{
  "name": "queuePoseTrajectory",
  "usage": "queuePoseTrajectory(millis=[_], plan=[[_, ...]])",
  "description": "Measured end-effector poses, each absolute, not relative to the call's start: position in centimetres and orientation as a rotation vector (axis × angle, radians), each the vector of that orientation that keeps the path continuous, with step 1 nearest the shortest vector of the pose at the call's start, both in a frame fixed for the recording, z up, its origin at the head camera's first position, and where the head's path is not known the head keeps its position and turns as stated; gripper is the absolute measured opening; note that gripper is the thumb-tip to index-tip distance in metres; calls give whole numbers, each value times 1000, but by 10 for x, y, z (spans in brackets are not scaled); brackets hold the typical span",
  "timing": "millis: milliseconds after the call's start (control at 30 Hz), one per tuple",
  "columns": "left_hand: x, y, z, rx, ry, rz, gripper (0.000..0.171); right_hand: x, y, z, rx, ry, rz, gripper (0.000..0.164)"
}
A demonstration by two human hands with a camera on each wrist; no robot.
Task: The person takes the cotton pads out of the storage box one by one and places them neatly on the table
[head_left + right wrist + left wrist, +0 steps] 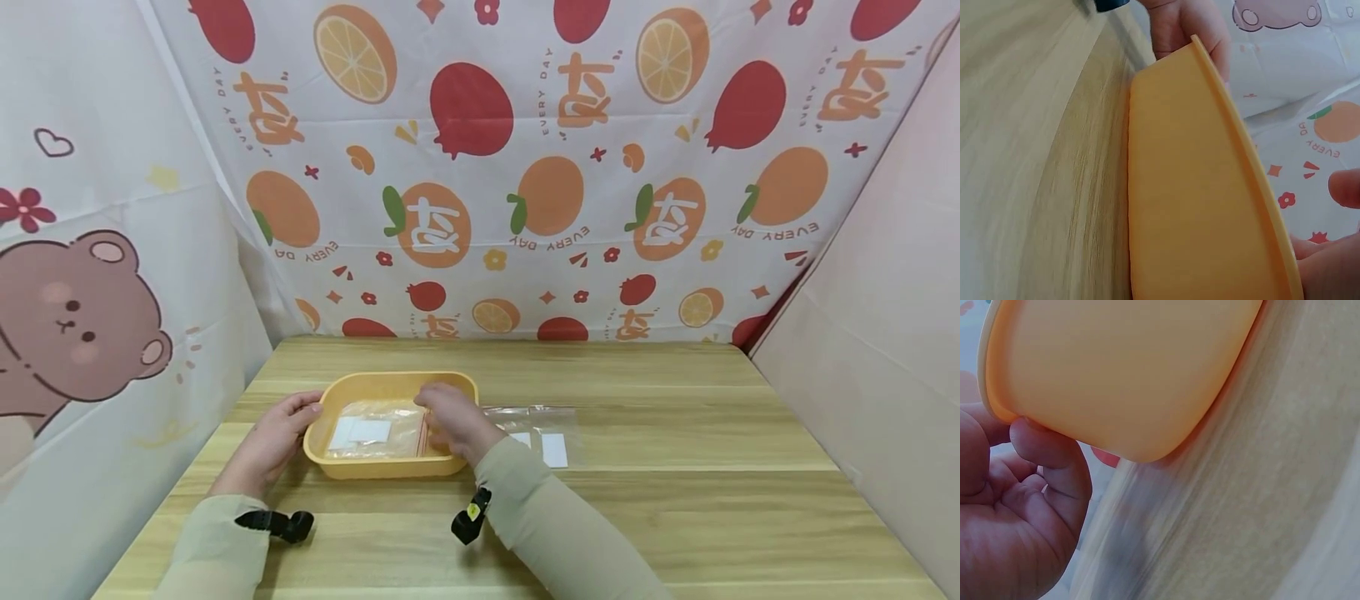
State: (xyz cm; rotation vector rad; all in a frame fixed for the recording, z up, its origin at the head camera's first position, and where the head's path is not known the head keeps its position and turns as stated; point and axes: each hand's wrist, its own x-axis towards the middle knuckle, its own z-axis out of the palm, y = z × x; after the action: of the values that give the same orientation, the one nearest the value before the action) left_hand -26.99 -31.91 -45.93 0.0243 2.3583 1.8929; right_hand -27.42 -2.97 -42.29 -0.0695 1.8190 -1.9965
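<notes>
A yellow plastic basin (pixel 386 469) stands on the table, its long side facing me. My left hand (pixel 279 437) grips its rim at the left end; the left wrist view shows the curled fingers (pixel 1054 456) against the rim. Inside lie clear zip bags (pixel 405 433) with white labels (pixel 369 431). My right hand (pixel 459 421) reaches over the basin's right end, beside the bags' zip edge. In the right wrist view its thumb (pixel 1346 187) stands apart from the other fingers, whose tips the basin wall hides.
More clear zip bags (pixel 573 421) with white labels (pixel 554 451) lie on the wooden table (pixel 675 500) to the right of the basin, partly behind my right forearm. A printed fruit curtain (pixel 480 200) hangs behind the table, and a bear-print cloth (pixel 82 325) at the left.
</notes>
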Motion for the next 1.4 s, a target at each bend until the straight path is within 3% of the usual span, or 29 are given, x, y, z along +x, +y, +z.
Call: queuePoseTrajectory(millis=[267,1400], plan=[[-270,-320,-460,38,2358,1912,55,-272,-30,-422,-136,1921,-1956,57],[-270,-320,-455,-2,2367,1865,56,-288,-39,-424,123,1710,-2032,64]])
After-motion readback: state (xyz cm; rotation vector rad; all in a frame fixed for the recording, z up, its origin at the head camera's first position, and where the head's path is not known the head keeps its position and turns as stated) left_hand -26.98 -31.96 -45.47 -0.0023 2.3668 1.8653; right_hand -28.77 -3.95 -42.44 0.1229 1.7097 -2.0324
